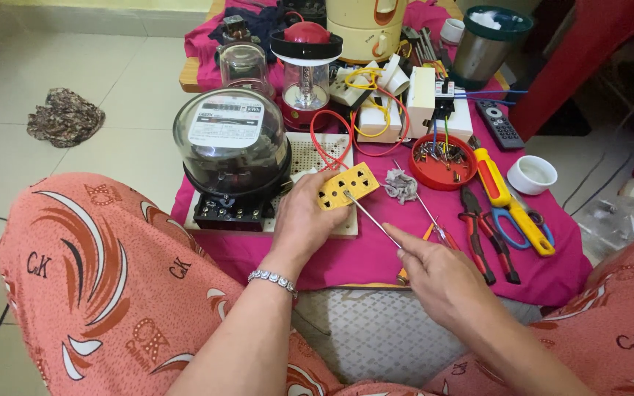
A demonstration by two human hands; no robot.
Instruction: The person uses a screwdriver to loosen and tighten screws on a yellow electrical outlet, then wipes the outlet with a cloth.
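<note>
Centre of frame: left hand (304,220) is gripping a yellow socket plate (348,185) above the pink-clothed surface (376,257). Right hand (434,275) is pinching a thin screwdriver (373,218), its tip touching the plate face. The tip could be slipping off toward the left fingers; the red dish of screws (443,160), just right, risks tipping.

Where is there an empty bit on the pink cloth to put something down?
The near edge of the pink cloth is bare, between the left hand and right hand, below the white perforated board. Another bare strip runs past the scissors, under the white cup. The back, around the red lantern and wires, is crowded.
</note>
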